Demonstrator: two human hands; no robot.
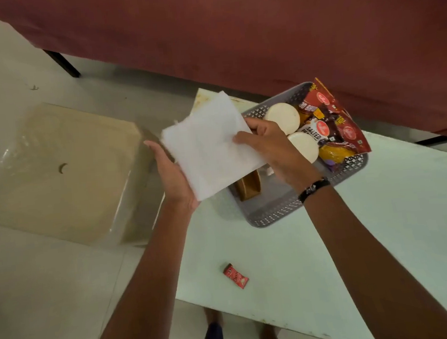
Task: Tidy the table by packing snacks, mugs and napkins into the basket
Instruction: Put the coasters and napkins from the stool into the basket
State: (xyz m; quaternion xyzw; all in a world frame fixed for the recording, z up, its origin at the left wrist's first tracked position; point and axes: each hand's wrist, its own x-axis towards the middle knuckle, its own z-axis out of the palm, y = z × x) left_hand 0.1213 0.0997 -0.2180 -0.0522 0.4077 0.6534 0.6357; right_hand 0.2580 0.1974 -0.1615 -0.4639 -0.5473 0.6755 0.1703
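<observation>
A white napkin (209, 146) shows beside the grey basket (275, 213) with its lattice-patterned wall. Inside the basket — two cream-white mugs (284, 116), red and yellow snack packets (331, 122). On the pale green counter (332, 254) — a red wrapper (235, 275).

"SALTED" on a white snack packet (317, 131) in the basket (275, 213), red wrappers' print — seemingly logos — too blurred to read

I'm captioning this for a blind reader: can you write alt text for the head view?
Both hands, left hand and right hand, hold a white napkin above a grey basket already holding mugs and snack packets. Small red sweets remain on the pale table.
</observation>
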